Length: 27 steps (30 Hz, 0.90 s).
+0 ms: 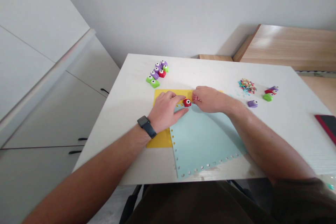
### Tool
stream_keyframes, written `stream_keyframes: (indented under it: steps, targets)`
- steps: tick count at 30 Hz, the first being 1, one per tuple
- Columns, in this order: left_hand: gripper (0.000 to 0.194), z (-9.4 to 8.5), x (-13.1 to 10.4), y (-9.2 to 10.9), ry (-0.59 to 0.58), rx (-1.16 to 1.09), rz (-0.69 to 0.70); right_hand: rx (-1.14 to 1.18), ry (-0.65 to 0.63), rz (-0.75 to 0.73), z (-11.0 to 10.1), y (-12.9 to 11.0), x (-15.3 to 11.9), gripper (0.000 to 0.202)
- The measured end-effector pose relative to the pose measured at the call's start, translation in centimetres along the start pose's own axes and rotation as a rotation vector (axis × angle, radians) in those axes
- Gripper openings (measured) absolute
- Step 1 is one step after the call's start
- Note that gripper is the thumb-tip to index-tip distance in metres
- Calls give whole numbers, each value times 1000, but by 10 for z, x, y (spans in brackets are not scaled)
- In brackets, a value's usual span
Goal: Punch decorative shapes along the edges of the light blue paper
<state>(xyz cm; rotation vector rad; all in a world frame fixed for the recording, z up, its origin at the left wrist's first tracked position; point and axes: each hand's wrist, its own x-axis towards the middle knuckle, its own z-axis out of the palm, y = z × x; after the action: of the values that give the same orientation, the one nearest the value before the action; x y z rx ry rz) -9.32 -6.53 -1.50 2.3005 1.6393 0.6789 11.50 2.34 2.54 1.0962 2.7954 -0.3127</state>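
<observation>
A small red paper punch [187, 103] with a white round button sits at the top edge of a light blue sheet [207, 136]. Small shapes are cut along the sheet's edges. My left hand [168, 108], a dark watch on its wrist, has thumb and forefinger stretched apart on either side of the punch; no firm grip shows. Just right of the punch, my right hand [207, 98] is closed near the sheet's top edge, and whatever its curled fingers hold is hidden. Under the blue sheet lies a yellow sheet [160, 141].
Several purple, green and red punches [154, 75] are grouped at the table's back left. Right of my hands are a pile of coloured paper bits [247, 86], a lone purple punch [252, 104] and a green punch [268, 97] among others. A dark red-edged object [327, 126] lies far right.
</observation>
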Motion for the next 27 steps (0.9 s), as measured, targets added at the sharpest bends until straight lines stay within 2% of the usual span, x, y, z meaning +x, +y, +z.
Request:
stream_keyframes:
  steps: [4, 12, 22, 27]
  targets:
    - [33, 5, 6, 3, 45, -25, 34, -14, -22, -1, -1, -1, 1, 24]
    - [24, 8, 9, 2, 43, -43, 73, -10, -33, -3, -2, -1, 0, 25]
    - [25, 8, 6, 1, 49, -47, 91, 8, -24, 5, 1, 2, 1, 25]
    - [35, 8, 2, 1, 70, -33, 87, 42, -12, 1, -3, 4, -2, 25]
